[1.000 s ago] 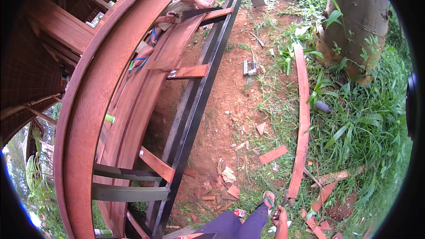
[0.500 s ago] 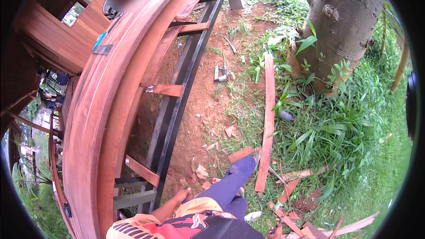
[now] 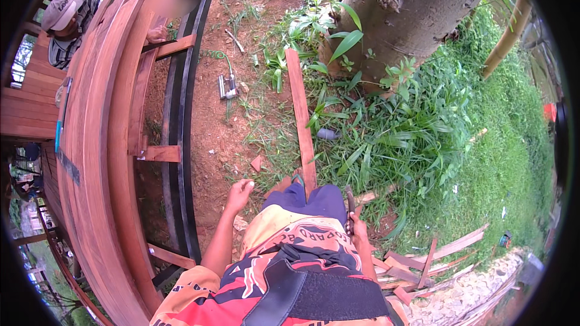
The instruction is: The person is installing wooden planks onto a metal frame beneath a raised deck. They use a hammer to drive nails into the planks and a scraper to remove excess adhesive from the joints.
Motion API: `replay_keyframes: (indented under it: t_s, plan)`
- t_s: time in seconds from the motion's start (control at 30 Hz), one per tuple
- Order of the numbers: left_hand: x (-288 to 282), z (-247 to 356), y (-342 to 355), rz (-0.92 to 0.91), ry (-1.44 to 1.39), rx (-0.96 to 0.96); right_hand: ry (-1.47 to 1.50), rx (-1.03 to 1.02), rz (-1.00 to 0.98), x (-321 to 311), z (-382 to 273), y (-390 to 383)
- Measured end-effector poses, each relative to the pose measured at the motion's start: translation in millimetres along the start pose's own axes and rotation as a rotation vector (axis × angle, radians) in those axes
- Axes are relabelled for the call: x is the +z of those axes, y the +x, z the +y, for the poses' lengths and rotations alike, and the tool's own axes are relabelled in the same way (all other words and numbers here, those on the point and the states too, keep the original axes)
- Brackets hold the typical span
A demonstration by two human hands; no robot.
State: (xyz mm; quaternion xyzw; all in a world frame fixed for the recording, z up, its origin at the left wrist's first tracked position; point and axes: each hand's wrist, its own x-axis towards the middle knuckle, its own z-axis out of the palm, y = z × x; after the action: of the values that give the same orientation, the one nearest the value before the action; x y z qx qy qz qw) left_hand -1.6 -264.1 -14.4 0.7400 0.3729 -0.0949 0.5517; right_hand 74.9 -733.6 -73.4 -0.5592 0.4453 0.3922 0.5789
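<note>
My left hand [image 3: 240,194] is raised over the dirt left of my legs, fingers curled together; what they hold, if anything, is hidden. My right hand [image 3: 357,227] is wrapped round a slim brown tool handle [image 3: 350,198], upright beside my right thigh; its kind does not show. A long reddish wooden board [image 3: 301,118] lies on the ground ahead, its near end by my feet. On the left runs a curved railing of reddish planks [image 3: 90,145] with a black metal frame [image 3: 186,115] and short wooden cross blocks [image 3: 162,153].
A person in a cap [image 3: 60,12] stands beyond the planks; another person's hand [image 3: 157,35] is at the frame. A metal tool with a green hose [image 3: 228,86] lies on the dirt. A tree trunk [image 3: 405,18] rises ahead; wood offcuts [image 3: 417,271] are piled at lower right.
My view has turned left and I stand more upright. My left hand has risen away from the frame. My right hand has come up beside my thigh with the brown handle showing.
</note>
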Motion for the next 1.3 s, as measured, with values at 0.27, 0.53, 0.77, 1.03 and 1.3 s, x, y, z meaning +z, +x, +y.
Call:
replay_keyframes:
  t_s: [0.27,0.53,0.77,1.03,1.3]
  plan:
    - [-5.6,132.1,-32.2,0.489,0.206,0.257,-0.480,-0.067,-0.029,-13.4,-166.0,53.9]
    - [-38.9,259.1,-175.8,1.473,0.732,0.350,-1.713,-0.026,-0.162,-16.5,-327.8,131.2]
    - [-138.7,284.4,-286.9,1.936,1.349,0.104,-2.115,-0.012,-0.313,21.5,-371.4,174.1]
    - [-159.0,251.5,-265.3,2.018,1.438,-0.137,-1.998,-0.132,-0.358,100.2,-385.5,168.6]
    - [-173.0,239.4,-278.2,1.750,1.363,-0.457,-1.992,-0.276,-0.379,151.2,-362.7,158.8]
